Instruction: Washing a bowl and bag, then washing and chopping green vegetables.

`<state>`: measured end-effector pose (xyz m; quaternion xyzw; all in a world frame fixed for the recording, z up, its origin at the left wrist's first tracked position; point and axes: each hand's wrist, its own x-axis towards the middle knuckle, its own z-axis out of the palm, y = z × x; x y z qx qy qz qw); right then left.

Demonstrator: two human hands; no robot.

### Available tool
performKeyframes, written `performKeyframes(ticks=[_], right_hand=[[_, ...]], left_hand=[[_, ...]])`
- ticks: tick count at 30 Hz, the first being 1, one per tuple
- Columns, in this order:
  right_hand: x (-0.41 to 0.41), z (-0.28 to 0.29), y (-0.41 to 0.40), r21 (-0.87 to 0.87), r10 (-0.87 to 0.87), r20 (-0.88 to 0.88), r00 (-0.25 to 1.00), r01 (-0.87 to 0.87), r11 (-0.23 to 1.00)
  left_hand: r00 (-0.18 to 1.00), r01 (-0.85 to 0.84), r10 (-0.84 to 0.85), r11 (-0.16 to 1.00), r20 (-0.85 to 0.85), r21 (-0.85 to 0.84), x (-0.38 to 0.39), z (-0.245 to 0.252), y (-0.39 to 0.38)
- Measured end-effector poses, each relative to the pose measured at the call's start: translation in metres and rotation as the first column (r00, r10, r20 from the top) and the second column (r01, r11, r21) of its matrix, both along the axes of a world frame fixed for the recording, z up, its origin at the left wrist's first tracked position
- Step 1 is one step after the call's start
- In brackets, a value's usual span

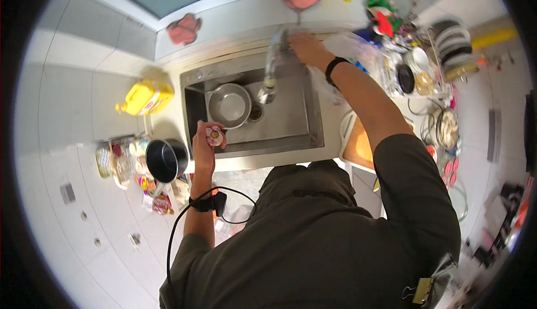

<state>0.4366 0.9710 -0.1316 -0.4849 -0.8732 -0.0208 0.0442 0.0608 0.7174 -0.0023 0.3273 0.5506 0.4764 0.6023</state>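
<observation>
My left hand point(206, 139) holds a garlic bulb point(215, 136) at the sink's near left edge, beside a round metal bowl point(230, 104). The bowl sits inside the steel sink point(289, 120), left of the drain point(256, 111). Reaching to the back of the sink, my right hand point(306, 48) is at the base of the faucet point(270, 67); blur hides whether its fingers grip the handle. The faucet's spout end hangs over the sink near the drain.
A yellow jug point(150, 98) and a dark pot point(166, 161) stand left of the sink. To the right are a wooden cutting board point(359, 143), a dish rack point(436, 86) with bowls and plates, and a clear plastic bag point(350, 48). Pink cloths point(184, 29) lie behind the sink.
</observation>
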Motion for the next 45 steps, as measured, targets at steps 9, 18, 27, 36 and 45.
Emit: performKeyframes(ticks=[9, 18, 27, 36, 45], right_hand=[[-0.064, 0.018, -0.091, -0.513, -0.119, -0.149, 0.982, 0.026, 0.858], [-0.125, -0.037, -0.170, -0.683, -0.899, -0.377, 0.223, -0.723, 0.107], [-0.128, -0.071, -0.162, -0.469, -0.930, -0.366, 0.033, -0.870, 0.154], [-0.135, -0.065, -0.163, -0.469, -0.957, -0.290, 0.023, -0.875, 0.121], [-0.142, -0.080, -0.151, -0.453, -0.967, -0.254, 0.011, -0.885, 0.109]], left_hand=[[0.939, -0.220, 0.165, 0.963, -0.302, -0.156, -0.090, -0.031, -0.105], [0.806, -0.576, 0.443, 0.738, -0.392, -0.352, -0.132, -0.108, -0.296], [0.493, -0.821, 0.732, 0.214, -0.470, -0.529, -0.052, -0.113, -0.622], [0.231, -0.757, 0.863, -0.131, -0.450, -0.640, 0.067, -0.139, -0.748], [0.258, -0.785, 0.863, -0.075, -0.435, -0.615, 0.067, -0.133, -0.722]])
